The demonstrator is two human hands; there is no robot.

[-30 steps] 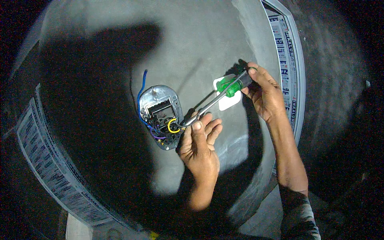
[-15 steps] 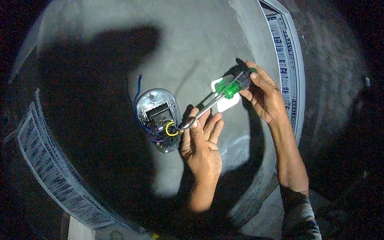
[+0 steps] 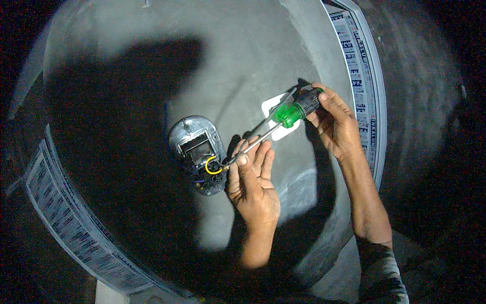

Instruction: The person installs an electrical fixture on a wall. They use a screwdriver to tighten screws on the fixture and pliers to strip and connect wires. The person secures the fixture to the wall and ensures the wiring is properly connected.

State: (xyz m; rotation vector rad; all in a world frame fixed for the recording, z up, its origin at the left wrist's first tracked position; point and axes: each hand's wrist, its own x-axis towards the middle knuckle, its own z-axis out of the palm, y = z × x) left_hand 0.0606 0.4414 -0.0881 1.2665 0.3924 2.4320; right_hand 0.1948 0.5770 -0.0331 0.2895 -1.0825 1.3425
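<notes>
Green-and-black-handled steel screwdriver (image 3: 292, 113), gripped by right hand (image 3: 336, 126); thin dark wire (image 3: 231, 161), pinched by left hand (image 3: 254, 190) beside grey oval housing (image 3: 197, 127).

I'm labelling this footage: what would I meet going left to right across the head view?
Printed film strip → dark oval housing → left hand → green-and-black screwdriver handle → right hand → pale frame.

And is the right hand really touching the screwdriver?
Touching. The head view shows the right hand wrapped around the dark end of the screwdriver, with no gap between them.
</notes>
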